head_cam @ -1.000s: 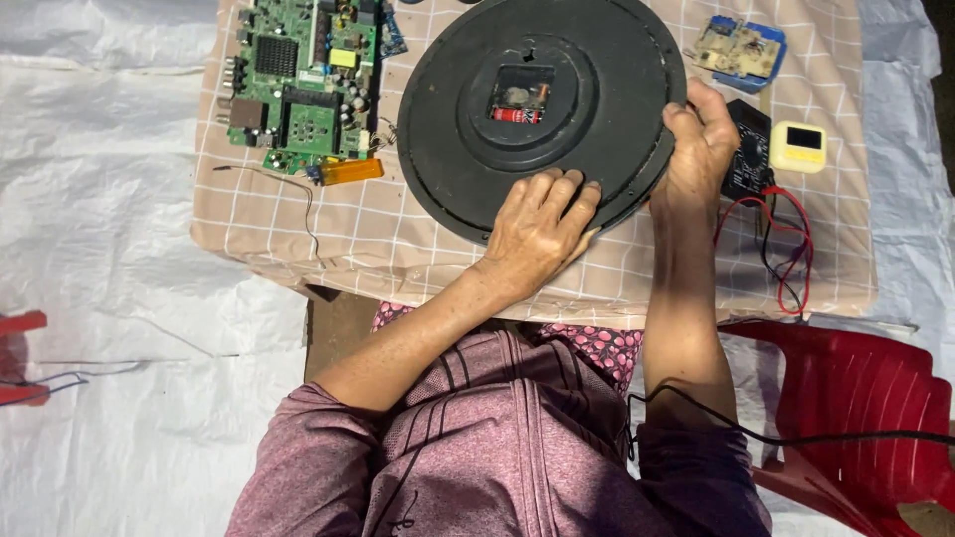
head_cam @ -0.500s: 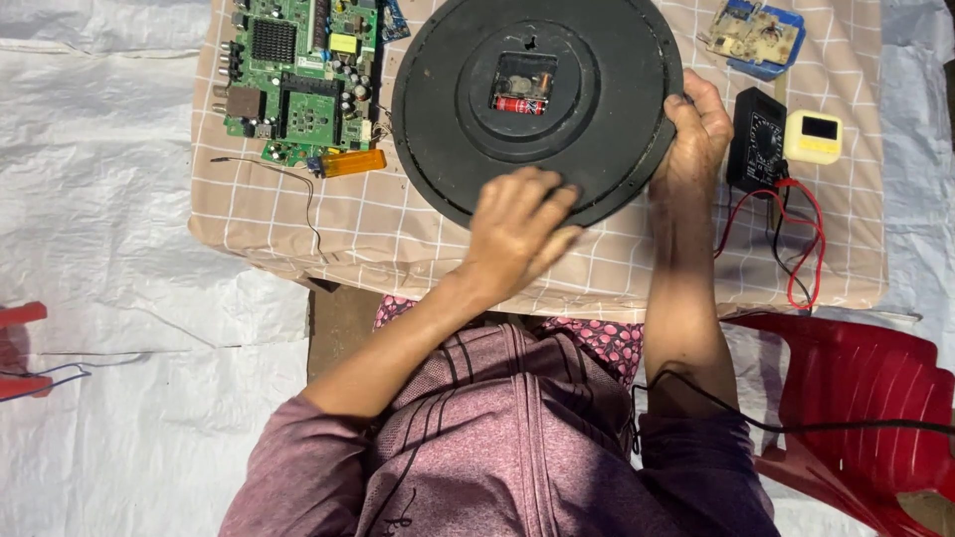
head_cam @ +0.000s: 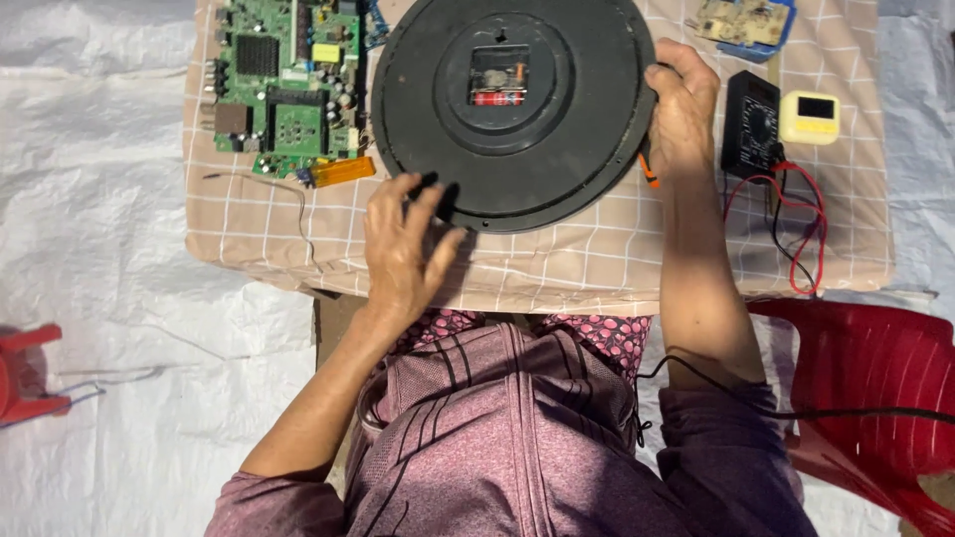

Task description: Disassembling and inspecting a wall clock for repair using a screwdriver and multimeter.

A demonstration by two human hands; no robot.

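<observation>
A large round black clock [head_cam: 557, 149] lies face down on the checked cloth of the table [head_cam: 557, 268], its small mechanism box with a red battery showing at the middle. My right hand [head_cam: 681, 109] grips the clock's right rim, with an orange-tipped tool tucked under it. My left hand [head_cam: 403, 249] rests on the cloth at the clock's lower left rim, fingers spread and fingertips touching the edge.
A green circuit board [head_cam: 288, 89] with an orange ribbon lies left of the clock. A black multimeter [head_cam: 751, 124] with red and black leads and a small yellow device [head_cam: 811, 117] sit to the right. A red plastic chair [head_cam: 875, 368] stands at the right.
My left hand has slid from the clock's lower middle to its lower left rim. The clock has shifted left and turned slightly under both hands.
</observation>
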